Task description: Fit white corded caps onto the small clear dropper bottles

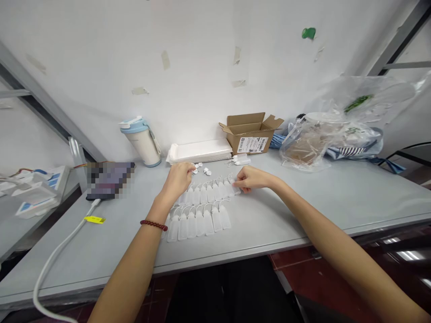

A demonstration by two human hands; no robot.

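Two rows of small white plastic bottles lie flat on the grey table (303, 211), a front row (198, 223) and a back row (210, 192). My left hand (178, 178) reaches over the back row's left end, fingers curled in a pinch near several small white caps (202, 168); what it holds is too small to name. A red bead bracelet (153, 224) sits on that wrist. My right hand (249, 178) is closed, pinching the rightmost bottle of the back row.
An open cardboard box (249, 132) and a stack of white flat packs (201, 151) stand at the wall. A blue-lidded tumbler (141, 141) is at the left, a clear plastic bag (333, 134) at the right. A white cable (57, 260) crosses the front left.
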